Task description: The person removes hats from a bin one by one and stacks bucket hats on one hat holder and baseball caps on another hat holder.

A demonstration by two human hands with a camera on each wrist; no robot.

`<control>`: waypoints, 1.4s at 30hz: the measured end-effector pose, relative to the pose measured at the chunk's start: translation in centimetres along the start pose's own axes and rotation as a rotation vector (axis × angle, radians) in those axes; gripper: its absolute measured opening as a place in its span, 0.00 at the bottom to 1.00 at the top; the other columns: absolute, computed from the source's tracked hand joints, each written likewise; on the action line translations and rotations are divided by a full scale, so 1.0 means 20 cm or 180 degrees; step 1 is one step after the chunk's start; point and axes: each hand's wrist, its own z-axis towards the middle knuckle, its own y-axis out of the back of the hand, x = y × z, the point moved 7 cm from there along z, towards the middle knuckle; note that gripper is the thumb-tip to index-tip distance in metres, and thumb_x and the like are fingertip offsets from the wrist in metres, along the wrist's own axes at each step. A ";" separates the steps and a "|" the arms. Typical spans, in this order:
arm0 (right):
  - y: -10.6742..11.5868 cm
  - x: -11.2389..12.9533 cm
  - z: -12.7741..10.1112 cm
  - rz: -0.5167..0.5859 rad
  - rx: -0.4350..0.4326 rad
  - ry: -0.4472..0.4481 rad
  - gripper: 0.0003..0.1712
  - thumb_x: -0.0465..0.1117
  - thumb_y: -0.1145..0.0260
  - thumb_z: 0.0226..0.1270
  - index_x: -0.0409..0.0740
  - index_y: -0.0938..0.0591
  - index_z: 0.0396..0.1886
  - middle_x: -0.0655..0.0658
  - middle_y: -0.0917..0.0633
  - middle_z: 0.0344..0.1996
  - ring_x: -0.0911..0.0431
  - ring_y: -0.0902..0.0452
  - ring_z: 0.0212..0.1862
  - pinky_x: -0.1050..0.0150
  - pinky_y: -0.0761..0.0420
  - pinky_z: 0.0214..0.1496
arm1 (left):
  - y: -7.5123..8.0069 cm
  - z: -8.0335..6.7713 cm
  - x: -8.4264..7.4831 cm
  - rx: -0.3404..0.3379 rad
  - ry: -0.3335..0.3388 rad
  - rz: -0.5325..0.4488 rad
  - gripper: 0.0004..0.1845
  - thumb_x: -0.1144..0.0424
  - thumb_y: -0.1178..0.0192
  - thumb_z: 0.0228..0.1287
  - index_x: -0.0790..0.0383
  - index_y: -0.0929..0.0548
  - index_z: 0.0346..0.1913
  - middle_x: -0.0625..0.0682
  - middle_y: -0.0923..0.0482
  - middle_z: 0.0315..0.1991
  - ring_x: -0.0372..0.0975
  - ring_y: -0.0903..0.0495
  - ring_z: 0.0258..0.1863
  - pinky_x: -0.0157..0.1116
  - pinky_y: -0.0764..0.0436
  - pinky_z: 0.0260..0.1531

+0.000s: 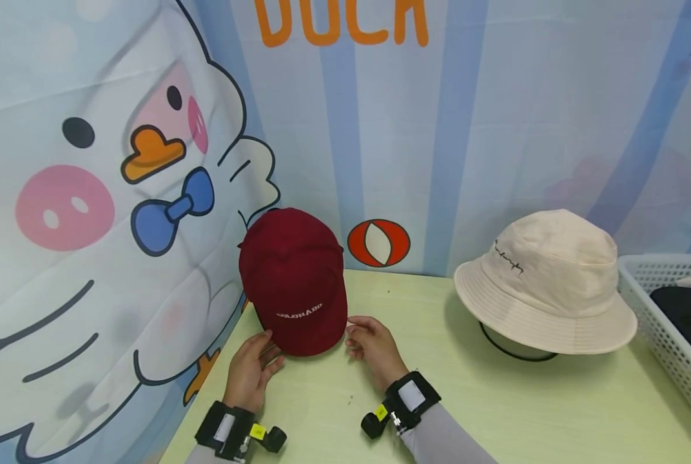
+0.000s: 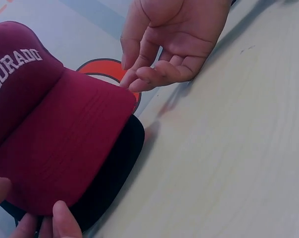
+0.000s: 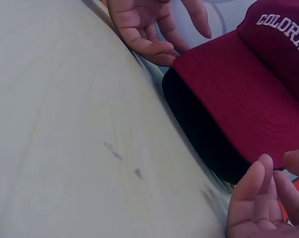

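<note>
A maroon baseball cap [image 1: 292, 277] with white lettering sits at the back left, brim toward me. Under its brim a black brim [image 2: 121, 161] shows, part of a dark item mostly hidden by the maroon cap. My left hand [image 1: 254, 367] is at the brim's left corner, fingers loosely bent, its thumb held apart from them. At the right corner is my right hand [image 1: 376, 348], with relaxed fingers close to the brim edge; in the right wrist view its fingertips [image 3: 262, 166] lie right by the brim.
A cream bucket hat [image 1: 548, 283] rests on a black wire stand [image 1: 516, 351] at the right. Beside it, a white basket [image 1: 659, 322] holds dark and white cloth. Behind the light wooden table [image 1: 334, 419] hangs a printed duck backdrop [image 1: 398, 142].
</note>
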 end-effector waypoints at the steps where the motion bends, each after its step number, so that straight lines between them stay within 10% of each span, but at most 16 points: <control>1: 0.00 0.00 0.00 0.0014 -0.0016 -0.0006 0.21 0.34 0.42 0.73 0.31 0.25 0.62 0.43 0.16 0.44 0.61 0.20 0.36 0.68 0.19 0.37 | 0.00 0.00 0.00 -0.0027 -0.0010 -0.0009 0.19 0.52 0.47 0.78 0.61 0.28 0.61 0.42 0.21 0.47 0.35 0.20 0.48 0.32 0.16 0.48; 22: 0.00 0.02 0.00 -0.0039 0.0033 -0.0005 0.17 0.35 0.43 0.74 0.31 0.22 0.57 0.37 0.16 0.46 0.59 0.19 0.36 0.68 0.19 0.38 | 0.03 -0.01 -0.02 -0.0232 -0.0129 -0.0185 0.11 0.59 0.49 0.78 0.62 0.26 0.53 0.44 0.20 0.40 0.37 0.19 0.44 0.31 0.18 0.41; 42: -0.02 0.08 -0.05 -0.0037 0.0102 0.0099 0.16 0.35 0.45 0.76 0.29 0.21 0.55 0.49 0.17 0.32 0.61 0.21 0.32 0.67 0.20 0.38 | -0.12 -0.09 -0.08 0.0262 -0.0233 -0.0540 0.07 0.62 0.55 0.79 0.57 0.26 0.43 0.45 0.23 0.36 0.36 0.21 0.36 0.31 0.20 0.40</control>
